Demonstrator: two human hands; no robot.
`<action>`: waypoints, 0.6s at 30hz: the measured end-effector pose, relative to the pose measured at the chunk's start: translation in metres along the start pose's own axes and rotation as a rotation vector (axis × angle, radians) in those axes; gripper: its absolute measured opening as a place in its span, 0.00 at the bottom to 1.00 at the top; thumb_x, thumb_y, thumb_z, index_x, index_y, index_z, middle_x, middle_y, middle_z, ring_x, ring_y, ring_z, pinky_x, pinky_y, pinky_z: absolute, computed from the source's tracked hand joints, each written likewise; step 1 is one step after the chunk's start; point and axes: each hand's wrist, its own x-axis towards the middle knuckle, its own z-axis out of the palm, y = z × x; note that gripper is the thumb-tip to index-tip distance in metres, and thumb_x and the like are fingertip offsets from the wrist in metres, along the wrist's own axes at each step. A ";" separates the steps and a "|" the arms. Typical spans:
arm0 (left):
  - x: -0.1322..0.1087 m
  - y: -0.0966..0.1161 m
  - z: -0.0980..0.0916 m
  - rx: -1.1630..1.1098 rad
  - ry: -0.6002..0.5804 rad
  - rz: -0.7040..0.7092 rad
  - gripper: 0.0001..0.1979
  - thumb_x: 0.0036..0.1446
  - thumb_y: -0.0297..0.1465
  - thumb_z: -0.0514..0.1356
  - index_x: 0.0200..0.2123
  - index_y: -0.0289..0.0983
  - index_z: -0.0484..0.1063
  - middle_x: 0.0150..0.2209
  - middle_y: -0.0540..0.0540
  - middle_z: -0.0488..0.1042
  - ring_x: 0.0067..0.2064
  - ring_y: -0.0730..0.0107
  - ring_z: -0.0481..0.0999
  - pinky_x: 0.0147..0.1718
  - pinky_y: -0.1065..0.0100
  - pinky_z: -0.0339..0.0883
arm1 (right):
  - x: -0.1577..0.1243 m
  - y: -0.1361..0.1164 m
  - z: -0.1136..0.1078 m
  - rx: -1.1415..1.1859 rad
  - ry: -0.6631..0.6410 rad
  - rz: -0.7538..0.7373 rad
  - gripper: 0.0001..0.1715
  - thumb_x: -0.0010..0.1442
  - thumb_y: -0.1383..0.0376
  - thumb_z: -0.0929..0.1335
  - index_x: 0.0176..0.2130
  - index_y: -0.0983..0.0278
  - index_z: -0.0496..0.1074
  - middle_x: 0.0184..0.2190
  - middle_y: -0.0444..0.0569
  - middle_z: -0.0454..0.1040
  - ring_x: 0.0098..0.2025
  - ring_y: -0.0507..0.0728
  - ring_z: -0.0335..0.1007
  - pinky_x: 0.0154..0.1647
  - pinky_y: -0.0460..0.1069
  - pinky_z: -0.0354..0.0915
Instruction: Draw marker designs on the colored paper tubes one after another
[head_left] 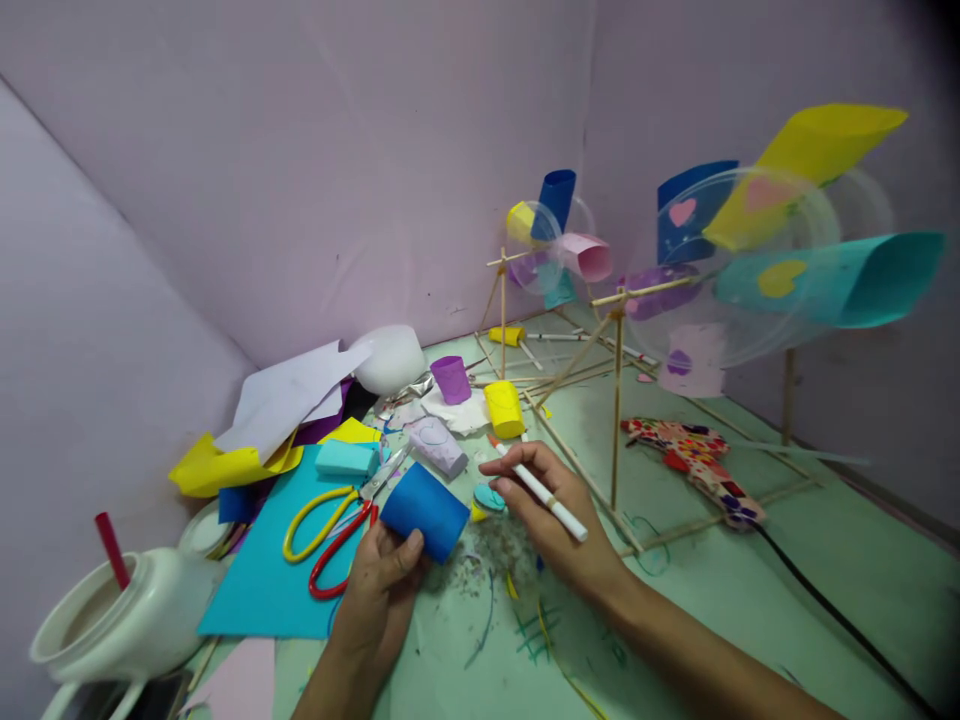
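Note:
My left hand point(379, 585) grips a blue rolled paper cone point(424, 512) by its near end, low in the middle of the view. My right hand point(555, 515) holds a white marker with an orange tip point(537, 488), the tip pointing left and away. Just beyond the right fingers lies a small teal paper heart point(489, 497). Yellow-and-red scissors point(337, 525) rest on a teal paper sheet point(266, 590) beside my left hand.
Two paper windmills on wooden stick frames stand at the right, a small one point(553, 245) and a big one point(757, 250). Yellow point(504, 408), purple point(451, 379) and lilac point(437, 445) paper cones, a white jug point(124, 615), a glue gun point(701, 465) with black cord.

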 end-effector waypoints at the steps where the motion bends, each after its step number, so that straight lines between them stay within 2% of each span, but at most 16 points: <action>1: 0.001 -0.001 -0.001 -0.016 -0.011 -0.004 0.31 0.37 0.28 0.70 0.49 0.37 0.70 0.45 0.39 0.78 0.51 0.48 0.73 0.48 0.54 0.69 | -0.001 0.002 0.001 -0.019 -0.038 -0.006 0.07 0.56 0.66 0.66 0.39 0.61 0.65 0.40 0.49 0.74 0.43 0.58 0.71 0.45 0.54 0.66; 4: 0.006 -0.003 0.001 -0.006 -0.007 -0.018 0.26 0.34 0.29 0.72 0.42 0.35 0.75 0.41 0.38 0.79 0.51 0.45 0.73 0.47 0.56 0.69 | -0.006 0.007 0.007 -0.048 -0.171 0.003 0.12 0.56 0.66 0.66 0.42 0.60 0.62 0.44 0.52 0.73 0.44 0.59 0.72 0.44 0.54 0.67; 6: 0.007 -0.003 0.004 0.020 0.011 -0.026 0.24 0.33 0.30 0.72 0.39 0.34 0.76 0.39 0.38 0.80 0.50 0.45 0.74 0.47 0.58 0.69 | -0.010 0.010 0.010 -0.072 -0.214 -0.009 0.14 0.55 0.67 0.66 0.43 0.61 0.61 0.44 0.52 0.73 0.43 0.59 0.72 0.42 0.54 0.68; 10: 0.001 -0.002 0.011 0.078 0.029 -0.060 0.22 0.44 0.34 0.68 0.43 0.33 0.75 0.41 0.38 0.79 0.48 0.51 0.75 0.46 0.59 0.69 | -0.015 0.014 0.014 -0.187 -0.188 -0.072 0.14 0.57 0.67 0.65 0.43 0.60 0.60 0.45 0.52 0.72 0.43 0.58 0.73 0.44 0.54 0.68; 13: -0.006 -0.001 0.013 0.084 -0.017 -0.057 0.20 0.48 0.37 0.65 0.43 0.32 0.75 0.43 0.38 0.78 0.49 0.52 0.74 0.46 0.58 0.69 | -0.018 0.016 0.014 -0.302 -0.189 -0.132 0.12 0.57 0.68 0.65 0.42 0.59 0.60 0.45 0.52 0.73 0.45 0.59 0.73 0.44 0.54 0.68; 16: -0.010 -0.003 0.014 0.103 -0.116 -0.041 0.22 0.48 0.35 0.66 0.46 0.33 0.74 0.46 0.37 0.77 0.49 0.51 0.74 0.48 0.57 0.67 | -0.020 0.016 0.015 -0.359 -0.188 -0.196 0.11 0.57 0.69 0.65 0.41 0.60 0.61 0.44 0.53 0.74 0.45 0.59 0.74 0.43 0.53 0.69; 18: -0.012 -0.005 0.014 0.117 -0.138 -0.029 0.25 0.44 0.32 0.68 0.48 0.34 0.73 0.45 0.37 0.77 0.49 0.51 0.74 0.49 0.57 0.66 | -0.020 0.014 0.016 -0.369 -0.190 -0.235 0.11 0.57 0.69 0.65 0.41 0.61 0.61 0.44 0.53 0.75 0.43 0.59 0.75 0.41 0.52 0.69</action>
